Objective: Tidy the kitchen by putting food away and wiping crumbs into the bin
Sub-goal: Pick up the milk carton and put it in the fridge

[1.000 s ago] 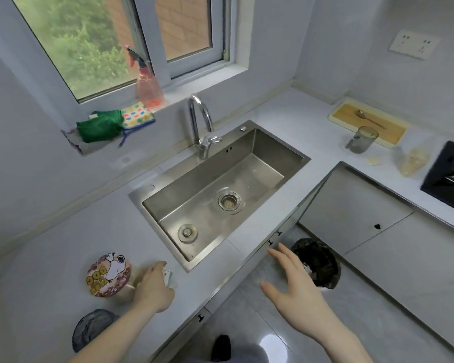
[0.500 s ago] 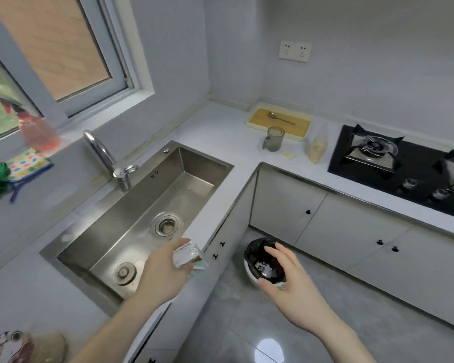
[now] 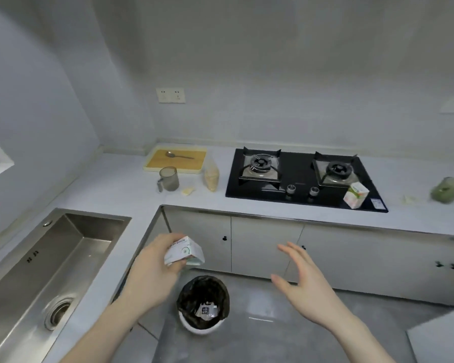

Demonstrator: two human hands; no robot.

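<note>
**Carton held above the bin, not yet let go**

The left hand (image 3: pixel 152 268) has its fingers (image 3: pixel 180 263) curled round a crumpled white carton (image 3: pixel 185 251), grasping it in the air just beyond the counter (image 3: pixel 121 189) edge. The black-lined bin (image 3: pixel 203 301) stands on the floor at 6 o'clock from the carton, with a scrap of packaging already lying inside it. The right hand (image 3: pixel 303 281) hovers at 3 o'clock from the carton, fingers straight and spread, holding nothing.

The main risk, as I judge it, is a miss. The carton looks to sit slightly toward 10 o'clock of the bin's mouth rather than squarely over it, so a release from this height could strike the rim and bounce to the floor. If any liquid is left in it, it could drip on the way. The light bin could also tip if struck at its edge.

A 2nd carton (image 3: pixel 355 195) stands on the black hob (image 3: pixel 299 179) at 2 o'clock, and a clear bag of food (image 3: pixel 211 176) sits beside the cup (image 3: pixel 169 178), both not yet put away.

Compared with 0.5 s ago, the view has swung right: the tap and window have gone, the whole hob shows, and the carton has travelled from over the sink's edge to near the bin. The right hand has moved off the bin's mouth.
</note>
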